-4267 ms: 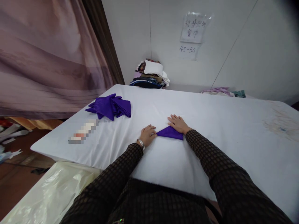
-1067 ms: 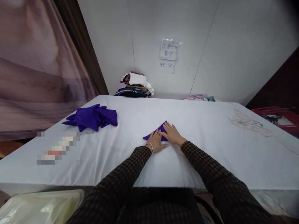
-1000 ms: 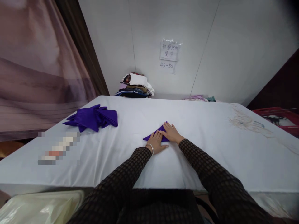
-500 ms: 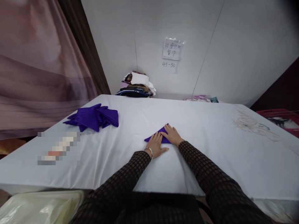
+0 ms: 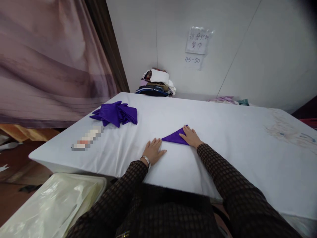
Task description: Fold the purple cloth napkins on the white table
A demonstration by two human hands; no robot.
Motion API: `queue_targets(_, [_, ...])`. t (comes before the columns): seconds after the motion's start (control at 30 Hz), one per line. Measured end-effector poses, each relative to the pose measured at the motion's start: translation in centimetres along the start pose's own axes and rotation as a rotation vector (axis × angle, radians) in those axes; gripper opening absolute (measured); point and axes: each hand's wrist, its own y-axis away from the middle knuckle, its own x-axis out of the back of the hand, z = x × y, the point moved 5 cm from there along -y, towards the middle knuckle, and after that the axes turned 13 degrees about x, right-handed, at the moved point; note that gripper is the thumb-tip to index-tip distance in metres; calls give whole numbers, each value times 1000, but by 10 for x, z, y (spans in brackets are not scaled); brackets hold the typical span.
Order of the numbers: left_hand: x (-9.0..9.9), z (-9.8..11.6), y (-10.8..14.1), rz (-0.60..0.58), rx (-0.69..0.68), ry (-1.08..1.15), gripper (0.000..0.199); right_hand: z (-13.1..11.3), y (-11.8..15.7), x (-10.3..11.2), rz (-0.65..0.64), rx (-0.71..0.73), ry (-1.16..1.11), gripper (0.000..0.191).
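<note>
A purple cloth napkin (image 5: pixel 174 137), folded into a flat triangle, lies on the white tablecloth (image 5: pixel 178 165). My right hand (image 5: pixel 192 136) rests on its right part with the fingers stretched out, pressing it flat and hiding some of that side. Beside the triangle's left tip is my left hand (image 5: pixel 153 151), lying flat on the tablecloth, fingers spread and nothing in it. A bracelet circles my left wrist. More purple napkins (image 5: pixel 112 114) sit in a loose pile toward the left back of the table.
A blurred-out rectangular object (image 5: pixel 88 138) lies near the left edge. Stacked folded clothes (image 5: pixel 157 82) stand behind the table, with other fabrics (image 5: pixel 225 99) farther right. A plastic-covered bin (image 5: pixel 56 201) is below at the left. Paper notes (image 5: pixel 196 43) hang on the wall.
My left hand has slid off the folded napkin to the left, uncovering its left part. My right hand stays on the napkin. The camera view has shifted leftward and down.
</note>
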Motion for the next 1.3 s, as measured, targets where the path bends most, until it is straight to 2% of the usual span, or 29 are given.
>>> queue_targets(0.2, [15,-5,-27,201,39,174,36,0,1,1,2,8,5,67])
queue_targets(0.33, [16,-2,-45,210,71,280,20,0,1,1,-1,-3,1,67])
queue_targets(0.43, [12,-3,-50,191,102,326,14,0,1,0,0,-9,1,68])
queue_targets(0.67, [8,-10,-54,175,155,382,13,3,-1,-3,16,-3,4,70])
queue_targets(0.83, [8,-11,-54,151,116,380,10,1,0,-3,10,0,11,71])
queue_targets(1.07, [7,-13,-55,116,19,325,15,0,0,-2,10,5,-10,72])
queue_targets(1.2, [11,-13,-52,152,22,245,24,0,0,-1,12,1,-20,72])
queue_targets(1.3, [22,2,-46,224,16,187,26,0,0,0,18,-1,-19,71])
